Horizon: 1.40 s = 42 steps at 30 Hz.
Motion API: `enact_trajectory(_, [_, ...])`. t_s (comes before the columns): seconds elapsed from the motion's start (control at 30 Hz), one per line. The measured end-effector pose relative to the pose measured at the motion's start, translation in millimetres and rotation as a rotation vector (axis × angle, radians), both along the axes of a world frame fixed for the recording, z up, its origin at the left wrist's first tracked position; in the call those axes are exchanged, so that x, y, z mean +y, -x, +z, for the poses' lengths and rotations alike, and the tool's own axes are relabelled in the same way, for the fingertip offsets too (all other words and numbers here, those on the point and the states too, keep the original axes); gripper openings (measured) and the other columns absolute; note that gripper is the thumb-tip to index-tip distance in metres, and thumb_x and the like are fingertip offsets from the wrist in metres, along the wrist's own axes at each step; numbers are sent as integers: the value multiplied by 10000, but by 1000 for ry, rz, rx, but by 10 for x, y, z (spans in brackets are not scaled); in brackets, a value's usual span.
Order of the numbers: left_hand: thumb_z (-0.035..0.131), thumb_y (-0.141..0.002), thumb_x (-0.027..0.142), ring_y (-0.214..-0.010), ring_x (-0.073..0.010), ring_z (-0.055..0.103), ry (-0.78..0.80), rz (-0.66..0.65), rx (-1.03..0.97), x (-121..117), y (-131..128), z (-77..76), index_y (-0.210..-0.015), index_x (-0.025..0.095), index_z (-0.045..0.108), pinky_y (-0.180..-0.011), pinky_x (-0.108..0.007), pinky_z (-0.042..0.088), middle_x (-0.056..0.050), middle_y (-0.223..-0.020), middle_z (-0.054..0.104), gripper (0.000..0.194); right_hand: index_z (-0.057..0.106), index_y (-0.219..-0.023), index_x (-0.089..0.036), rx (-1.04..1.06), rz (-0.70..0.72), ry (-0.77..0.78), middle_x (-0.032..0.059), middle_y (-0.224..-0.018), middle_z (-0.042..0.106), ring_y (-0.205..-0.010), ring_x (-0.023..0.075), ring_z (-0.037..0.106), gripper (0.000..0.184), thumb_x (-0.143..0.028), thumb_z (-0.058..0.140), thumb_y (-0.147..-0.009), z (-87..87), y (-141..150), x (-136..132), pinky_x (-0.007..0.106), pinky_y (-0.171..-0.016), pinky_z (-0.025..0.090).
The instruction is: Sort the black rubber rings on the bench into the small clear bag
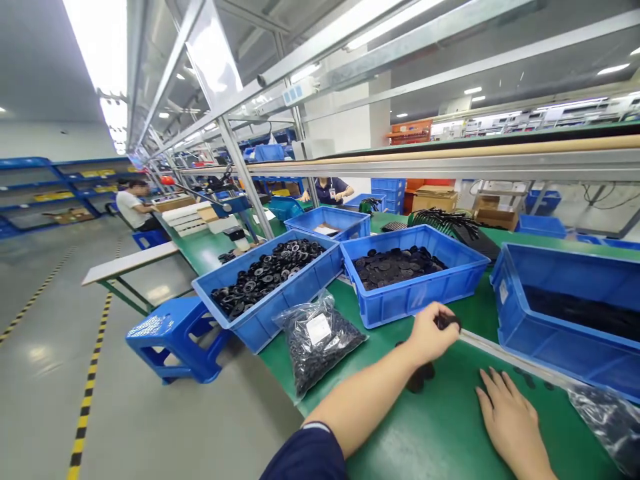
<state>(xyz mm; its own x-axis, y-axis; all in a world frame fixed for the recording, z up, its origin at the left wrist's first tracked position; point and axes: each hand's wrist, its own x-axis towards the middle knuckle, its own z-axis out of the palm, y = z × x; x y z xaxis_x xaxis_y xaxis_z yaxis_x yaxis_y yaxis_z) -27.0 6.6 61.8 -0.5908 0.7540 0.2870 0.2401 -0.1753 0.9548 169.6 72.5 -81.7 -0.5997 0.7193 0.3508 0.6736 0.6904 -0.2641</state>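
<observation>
My left hand (431, 331) is raised a little over the green table (440, 427), its fingers pinched on a small black round part (449, 322). Below it more small black parts (419, 378) lie on the table. My right hand (509, 417) rests flat on the table to the right, fingers stretched out, holding nothing; a few tiny black pieces (527, 380) lie just beyond its fingertips.
Blue bins of black round parts stand behind: one at left (260, 313), one in the middle (425, 293), one at right (560, 333). A clear bag of black parts (317, 340) lies at the table edge. A blue stool (170, 337) stands on the floor. Other people work farther back.
</observation>
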Motion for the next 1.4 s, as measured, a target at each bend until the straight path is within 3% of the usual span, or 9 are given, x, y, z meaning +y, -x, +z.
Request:
enact_trajectory(0.2, [609, -739, 106, -779, -143, 609, 120, 378, 253, 126, 992, 717, -958, 152, 670, -772, -263, 482, -35, -857, 687, 232, 679, -1249, -174, -2, -29, -13, 133, -1402, 592, -1364, 343, 464, 633, -489, 224, -942, -98, -3, 55, 550, -1024, 431])
enact_trajectory(0.43, [732, -606, 47, -970, -271, 669, 449, 387, 334, 69, 1354, 714, -772, 156, 683, -950, -366, 475, -120, -906, 731, 204, 712, -1139, -141, 43, -71, 2, 172, -1359, 607, -1289, 326, 503, 433, -309, 360, -951, 180, -7, -145, 499, -1005, 438])
enact_trajectory(0.57, [757, -741, 258, -1307, -434, 485, 516, 418, 382, 177, 1350, 657, -1112, 89, 643, -1087, -604, 339, -286, -1299, 594, 424, 713, -1120, -144, 53, -112, 54, 175, -1401, 576, -1336, 313, 459, 334, -204, 441, -936, 308, -28, -180, 473, -1028, 413])
enact_trajectory(0.67, [598, -898, 365, -1456, -394, 310, 350, 442, 608, 110, 1213, 480, -1278, 121, 562, -1148, -623, 255, -263, -1485, 440, 453, 717, -1105, -144, 69, -143, 100, 180, -1421, 557, -1361, 310, 432, 308, -164, 466, -929, 304, -75, -174, 468, -1041, 388])
enact_trajectory(0.77, [572, -916, 437, -1462, -350, 323, 152, 241, 990, -183, 860, 50, -1305, 134, 565, -1188, -565, 245, -224, -1482, 462, 493, 720, -1097, -152, 99, -177, 149, 172, -1425, 552, -1378, 303, 405, 301, -134, 477, -920, 289, -104, -180, 461, -1047, 365])
enact_trajectory(0.93, [588, -883, 573, -1507, -427, 187, 480, -96, 1162, -808, 318, -914, -1518, 173, 382, -1146, -670, 247, -239, -1627, 216, 778, 743, -1034, -172, 101, -222, 193, 149, -1365, 589, -1262, 305, 443, 268, -147, 502, -920, 301, -66, -137, 432, -1000, 362])
enact_trajectory(1.03, [505, -949, 495, -1480, -407, 285, 554, -87, 1117, -882, 219, -1235, -1454, 197, 496, -1139, -657, 280, -221, -1588, 331, 586, 749, -999, -190, 93, -236, 220, 128, -1276, 624, -1148, 283, 469, 262, -151, 499, -928, 322, -34, -113, 400, -933, 369])
enact_trajectory(1.23, [459, -971, 342, -1334, -376, 500, 470, -17, 1036, -449, 27, -1242, -1220, 159, 696, -1067, -576, 414, -219, -1402, 570, 389, 728, -986, -200, 57, -287, 270, 111, -1110, 639, -1045, 259, 485, 229, -178, 503, -949, 394, -70, -125, 381, -871, 347])
enact_trajectory(1.4, [469, -954, 341, -1272, -351, 572, 245, 15, 802, -125, -476, -1089, -1043, 177, 740, -1106, -616, 368, -169, -1256, 686, 329, 715, -997, -208, 25, -337, 289, 93, -1065, 645, -1036, 261, 505, 169, -248, 557, -950, 449, -184, -93, 383, -855, 348])
